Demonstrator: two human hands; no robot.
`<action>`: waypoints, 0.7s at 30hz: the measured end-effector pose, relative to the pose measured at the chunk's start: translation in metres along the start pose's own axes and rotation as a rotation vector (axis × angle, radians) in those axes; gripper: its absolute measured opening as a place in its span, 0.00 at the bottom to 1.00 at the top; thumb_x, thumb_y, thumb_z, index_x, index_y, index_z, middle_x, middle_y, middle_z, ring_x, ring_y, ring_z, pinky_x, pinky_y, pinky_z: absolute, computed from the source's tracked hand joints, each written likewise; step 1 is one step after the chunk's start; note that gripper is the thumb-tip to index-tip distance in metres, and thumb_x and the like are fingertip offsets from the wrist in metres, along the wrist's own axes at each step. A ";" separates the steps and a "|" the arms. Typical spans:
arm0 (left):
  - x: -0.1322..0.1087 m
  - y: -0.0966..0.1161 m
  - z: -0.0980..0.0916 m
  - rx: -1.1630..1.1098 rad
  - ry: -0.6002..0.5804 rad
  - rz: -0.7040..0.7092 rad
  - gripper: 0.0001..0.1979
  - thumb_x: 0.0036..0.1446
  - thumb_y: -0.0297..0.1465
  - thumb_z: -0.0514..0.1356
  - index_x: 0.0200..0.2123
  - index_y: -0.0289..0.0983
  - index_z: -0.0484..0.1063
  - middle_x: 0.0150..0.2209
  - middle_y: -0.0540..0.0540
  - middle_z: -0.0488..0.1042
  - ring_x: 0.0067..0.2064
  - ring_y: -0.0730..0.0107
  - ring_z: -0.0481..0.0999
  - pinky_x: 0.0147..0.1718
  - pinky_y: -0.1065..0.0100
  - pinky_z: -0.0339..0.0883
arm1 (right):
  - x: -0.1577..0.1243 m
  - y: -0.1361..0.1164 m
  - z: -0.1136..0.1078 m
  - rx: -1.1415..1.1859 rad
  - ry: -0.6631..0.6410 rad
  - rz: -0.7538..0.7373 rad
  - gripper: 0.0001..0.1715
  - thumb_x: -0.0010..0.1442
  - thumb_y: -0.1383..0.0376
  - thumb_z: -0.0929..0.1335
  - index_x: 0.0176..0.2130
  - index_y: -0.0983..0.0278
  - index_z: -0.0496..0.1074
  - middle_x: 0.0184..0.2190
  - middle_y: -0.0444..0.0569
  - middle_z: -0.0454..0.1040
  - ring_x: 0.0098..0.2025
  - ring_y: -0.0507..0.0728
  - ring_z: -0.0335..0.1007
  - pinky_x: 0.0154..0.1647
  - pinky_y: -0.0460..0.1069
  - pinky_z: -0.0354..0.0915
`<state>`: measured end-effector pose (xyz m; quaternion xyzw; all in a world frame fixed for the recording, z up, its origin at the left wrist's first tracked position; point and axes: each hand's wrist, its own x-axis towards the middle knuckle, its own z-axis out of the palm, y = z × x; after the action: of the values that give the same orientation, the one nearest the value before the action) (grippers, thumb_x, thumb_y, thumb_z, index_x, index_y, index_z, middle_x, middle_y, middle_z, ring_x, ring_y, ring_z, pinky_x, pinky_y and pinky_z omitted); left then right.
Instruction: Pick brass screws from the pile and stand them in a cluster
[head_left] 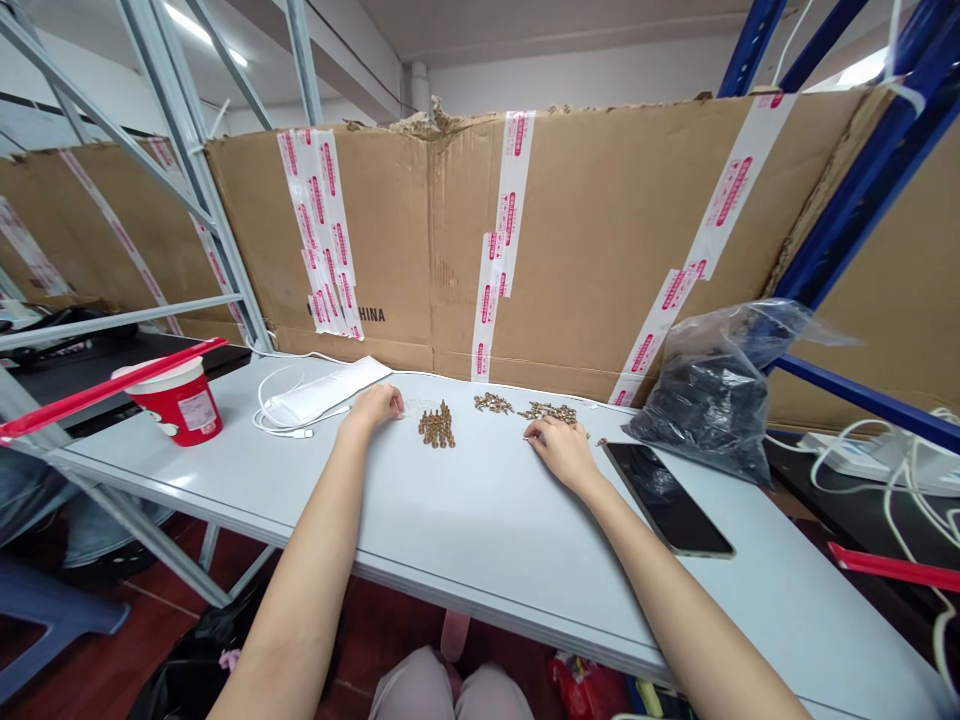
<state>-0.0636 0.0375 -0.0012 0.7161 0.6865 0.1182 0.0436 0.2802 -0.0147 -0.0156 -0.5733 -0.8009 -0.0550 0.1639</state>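
My left hand (377, 405) rests on the pale table with its fingers curled in, at the edge of some small clear pieces (421, 406). Whether anything is pinched in it cannot be made out. Just right of it, small brass-coloured parts (436, 426) stand in rows. My right hand (559, 446) is bent down at the near side of a loose pile of small metal parts (550, 411), its fingertips close together; what they hold, if anything, is too small to name. Between the hands, farther back, lies another small heap of metal parts (493, 403).
A black phone (670, 499) lies beside my right forearm. Behind it sits a clear plastic bag (709, 400) of dark contents. At left are a white cable (279, 428), a white flat packet (337, 388) and a red cup (184, 405). A cardboard wall (390, 230) backs the table.
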 end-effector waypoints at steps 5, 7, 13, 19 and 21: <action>0.002 -0.001 0.005 -0.001 0.044 0.003 0.07 0.44 0.30 0.61 0.31 0.39 0.73 0.32 0.47 0.74 0.35 0.67 0.72 0.32 0.71 0.60 | -0.001 0.001 0.001 0.000 0.005 -0.004 0.08 0.57 0.65 0.63 0.35 0.60 0.71 0.37 0.47 0.73 0.39 0.55 0.67 0.39 0.50 0.50; 0.002 0.000 0.004 -0.008 0.056 0.005 0.06 0.45 0.30 0.60 0.31 0.39 0.72 0.33 0.47 0.74 0.36 0.67 0.72 0.33 0.71 0.60 | 0.000 0.001 0.002 0.018 0.020 -0.004 0.07 0.57 0.66 0.63 0.35 0.61 0.71 0.37 0.47 0.73 0.38 0.55 0.67 0.39 0.50 0.51; -0.011 0.027 -0.013 0.000 0.365 0.153 0.09 0.56 0.34 0.53 0.36 0.37 0.69 0.36 0.45 0.72 0.41 0.66 0.68 0.39 0.69 0.60 | 0.006 0.003 0.012 0.470 0.117 0.035 0.09 0.53 0.65 0.65 0.37 0.62 0.70 0.33 0.46 0.74 0.35 0.53 0.68 0.37 0.48 0.58; -0.030 0.106 -0.006 0.021 0.537 0.747 0.15 0.58 0.40 0.50 0.41 0.36 0.66 0.39 0.43 0.69 0.42 0.65 0.66 0.41 0.67 0.61 | 0.014 -0.002 0.013 1.160 0.050 0.105 0.17 0.46 0.59 0.68 0.36 0.66 0.70 0.31 0.49 0.73 0.32 0.53 0.68 0.35 0.49 0.63; -0.034 0.127 0.006 0.085 0.485 0.929 0.13 0.59 0.37 0.49 0.41 0.36 0.66 0.38 0.43 0.69 0.40 0.66 0.67 0.38 0.67 0.62 | 0.014 -0.004 0.009 1.248 0.020 0.109 0.20 0.44 0.57 0.70 0.36 0.65 0.70 0.31 0.48 0.73 0.32 0.53 0.68 0.35 0.49 0.64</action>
<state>0.0600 -0.0028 0.0174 0.8982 0.2913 0.2593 -0.2027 0.2707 -0.0013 -0.0193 -0.4090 -0.6504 0.4261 0.4776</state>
